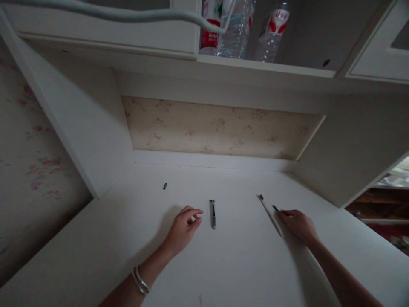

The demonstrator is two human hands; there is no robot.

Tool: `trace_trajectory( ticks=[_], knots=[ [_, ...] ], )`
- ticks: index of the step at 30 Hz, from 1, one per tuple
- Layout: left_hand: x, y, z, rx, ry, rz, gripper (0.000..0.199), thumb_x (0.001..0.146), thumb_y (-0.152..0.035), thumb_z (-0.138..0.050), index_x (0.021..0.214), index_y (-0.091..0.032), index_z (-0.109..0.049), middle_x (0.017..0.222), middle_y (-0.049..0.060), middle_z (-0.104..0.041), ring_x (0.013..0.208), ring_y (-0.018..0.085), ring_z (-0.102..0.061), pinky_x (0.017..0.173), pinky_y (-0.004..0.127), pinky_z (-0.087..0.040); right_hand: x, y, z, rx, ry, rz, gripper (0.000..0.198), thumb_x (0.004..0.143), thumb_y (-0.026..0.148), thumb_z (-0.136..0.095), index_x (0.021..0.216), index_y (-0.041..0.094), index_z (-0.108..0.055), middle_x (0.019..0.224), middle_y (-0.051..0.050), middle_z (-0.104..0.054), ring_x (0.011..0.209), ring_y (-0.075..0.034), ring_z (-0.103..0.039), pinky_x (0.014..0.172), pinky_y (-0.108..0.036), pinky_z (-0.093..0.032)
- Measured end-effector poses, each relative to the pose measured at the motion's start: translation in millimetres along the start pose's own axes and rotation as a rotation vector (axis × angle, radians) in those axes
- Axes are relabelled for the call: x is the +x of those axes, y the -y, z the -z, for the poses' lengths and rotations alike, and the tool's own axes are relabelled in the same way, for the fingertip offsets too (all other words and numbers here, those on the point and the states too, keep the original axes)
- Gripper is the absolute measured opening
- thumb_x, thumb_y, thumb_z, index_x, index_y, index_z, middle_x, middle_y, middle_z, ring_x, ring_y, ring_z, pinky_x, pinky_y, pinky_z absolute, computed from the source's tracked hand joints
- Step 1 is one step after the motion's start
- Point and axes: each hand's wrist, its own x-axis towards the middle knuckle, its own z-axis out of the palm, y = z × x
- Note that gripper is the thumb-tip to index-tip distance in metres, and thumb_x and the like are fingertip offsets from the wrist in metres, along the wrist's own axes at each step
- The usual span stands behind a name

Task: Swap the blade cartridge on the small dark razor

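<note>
My left hand hovers over the white desk, thumb and forefinger slightly apart and nothing between them. Just right of its fingertips lies a razor, its head pointing to the back. My right hand is closed on a small dark thin object; only its tip shows past the fingers. Close beside that hand, on its left, a pale toothbrush with dark bristles lies slanted on the desk. A small dark green piece rests farther back on the left.
Over the white desk hangs a cabinet shelf with several plastic bottles. A pale curved tube crosses the top left. Side panels and a flowered back wall enclose the desk.
</note>
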Motion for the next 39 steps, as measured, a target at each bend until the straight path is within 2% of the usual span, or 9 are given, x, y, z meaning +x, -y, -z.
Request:
trace_trajectory(
  ticks=[7, 11, 15, 18, 21, 23, 26, 30, 39],
  knots=[
    [3.7, 7.6, 5.8, 0.024, -0.008, 0.004, 0.024, 0.084, -0.031, -0.053, 0.101, -0.020, -0.066, 0.088, 0.003, -0.056, 0.061, 0.011, -0.048, 0.057, 0.022, -0.039, -3.8, 6.0, 10.0, 0.057, -0.053, -0.008, 0.050, 0.073, 0.058, -0.046, 0.088, 0.020, -0.074, 0.095, -0.011, -0.070, 0.082, -0.029, -0.064, 0.067, -0.034, -0.046],
    [11.7, 15.7, 20.3, 0.097, -0.003, -0.001, 0.024, 0.084, -0.030, -0.052, 0.101, -0.021, -0.066, 0.092, 0.004, -0.056, 0.067, 0.012, -0.052, 0.061, 0.023, -0.042, -15.9, 25.7, 19.3, 0.150, -0.106, 0.008, 0.049, 0.074, 0.059, -0.045, 0.085, 0.020, -0.073, 0.091, -0.009, -0.070, 0.075, -0.027, -0.064, 0.066, -0.034, -0.047],
    [31.2, 29.0, 61.9, 0.336, 0.146, -0.073, 0.026, 0.083, -0.028, -0.053, 0.107, -0.025, -0.064, 0.102, 0.004, -0.056, 0.068, 0.012, -0.055, 0.071, 0.025, -0.045, -47.4, 60.8, 21.2, 0.244, -0.062, 0.149, 0.044, 0.076, 0.059, -0.046, 0.078, 0.023, -0.070, 0.085, -0.007, -0.068, 0.068, -0.024, -0.062, 0.060, -0.032, -0.047],
    [57.7, 45.0, 104.3, 0.556, 0.162, -0.158, 0.027, 0.082, -0.026, -0.054, 0.107, -0.026, -0.065, 0.104, 0.004, -0.058, 0.096, 0.019, -0.056, 0.091, 0.029, -0.039, -76.6, 91.8, 14.4, 0.343, 0.035, 0.335, 0.039, 0.082, 0.055, -0.047, 0.076, 0.023, -0.069, 0.088, -0.005, -0.066, 0.069, -0.021, -0.061, 0.062, -0.030, -0.048],
    [85.7, 64.1, 138.1, 0.738, 0.203, -0.080, 0.031, 0.083, -0.026, -0.050, 0.111, -0.022, -0.063, 0.108, 0.006, -0.058, 0.100, 0.020, -0.055, 0.094, 0.031, -0.038, -100.3, 121.8, 3.1, 0.435, 0.125, 0.452, 0.036, 0.087, 0.049, -0.045, 0.075, 0.023, -0.067, 0.083, -0.004, -0.063, 0.063, -0.018, -0.058, 0.056, -0.028, -0.045],
    [99.5, 76.7, 150.8, 0.779, 0.214, -0.047, 0.034, 0.080, -0.024, -0.052, 0.112, -0.020, -0.062, 0.109, 0.009, -0.059, 0.103, 0.022, -0.054, 0.096, 0.033, -0.036, -110.9, 138.4, -5.7, 0.486, 0.194, 0.509, 0.037, 0.090, 0.046, -0.044, 0.074, 0.022, -0.066, 0.080, -0.004, -0.062, 0.061, -0.016, -0.056, 0.054, -0.027, -0.044],
    [111.5, 93.5, 157.7, 0.814, 0.203, 0.007, 0.047, 0.075, -0.024, -0.055, 0.121, -0.016, -0.055, 0.123, 0.012, -0.055, 0.114, 0.026, -0.049, 0.101, 0.036, -0.032, -119.8, 154.2, -18.0, 0.526, 0.298, 0.563, 0.040, 0.092, 0.044, -0.041, 0.071, 0.020, -0.065, 0.076, -0.005, -0.059, 0.063, -0.017, -0.056, 0.056, -0.026, -0.044],
    [119.7, 110.8, 157.8, 0.819, 0.192, 0.097, 0.057, 0.072, -0.030, -0.056, 0.127, -0.014, -0.050, 0.134, 0.014, -0.047, 0.122, 0.029, -0.043, 0.103, 0.039, -0.028, -123.1, 157.6, -27.1, 0.513, 0.346, 0.596, 0.040, 0.092, 0.043, -0.042, 0.068, 0.020, -0.065, 0.075, -0.005, -0.059, 0.067, -0.017, -0.057, 0.062, -0.027, -0.046],
    [125.6, 120.8, 155.6, 0.660, 0.133, 0.141, 0.052, 0.069, -0.040, -0.060, 0.118, -0.021, -0.058, 0.118, 0.008, -0.061, 0.110, 0.028, -0.051, 0.096, 0.036, -0.033, -122.8, 156.9, -25.4, 0.499, 0.354, 0.589, 0.030, 0.090, 0.034, -0.047, 0.071, 0.022, -0.067, 0.080, -0.003, -0.062, 0.072, -0.017, -0.059, 0.066, -0.025, -0.046]
  ],
)
